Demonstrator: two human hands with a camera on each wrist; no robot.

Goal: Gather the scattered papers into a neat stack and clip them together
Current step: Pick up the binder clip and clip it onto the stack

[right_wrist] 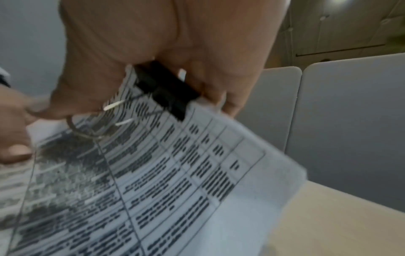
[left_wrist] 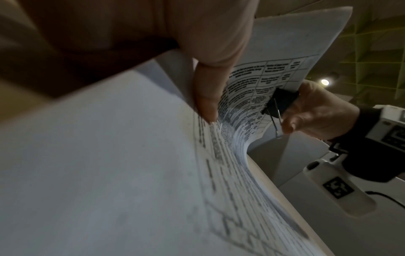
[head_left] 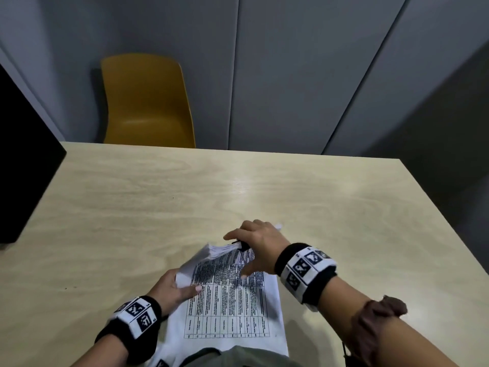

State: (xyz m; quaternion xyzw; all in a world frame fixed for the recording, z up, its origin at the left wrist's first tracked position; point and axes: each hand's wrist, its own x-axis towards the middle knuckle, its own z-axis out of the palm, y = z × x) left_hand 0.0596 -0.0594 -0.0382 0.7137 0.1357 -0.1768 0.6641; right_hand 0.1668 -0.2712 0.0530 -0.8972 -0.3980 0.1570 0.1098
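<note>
While the near end of the stack of papers (head_left: 232,308) lies flat on the tabletop (head_left: 185,186) in front of me, my left hand (head_left: 172,290) pinches its left edge, thumb on the printed table, fingers underneath. Beyond it, the far end of the sheets curls upward, and there my right hand (head_left: 260,247) grips a black binder clip (left_wrist: 281,102) seated over that top edge, thumb pressing one wire handle (left_wrist: 276,124) against the page. Both hands are closed on their loads, set apart along the stack. The sheet edges fan out visibly at the lifted end, so I judge the clip may bite only some pages; if I let go with my left hand now, loose ones could slide out, or the bend could crease. Farther off, a yellow chair (head_left: 148,102) stands behind the tabletop against grey panels (head_left: 304,75).
</note>
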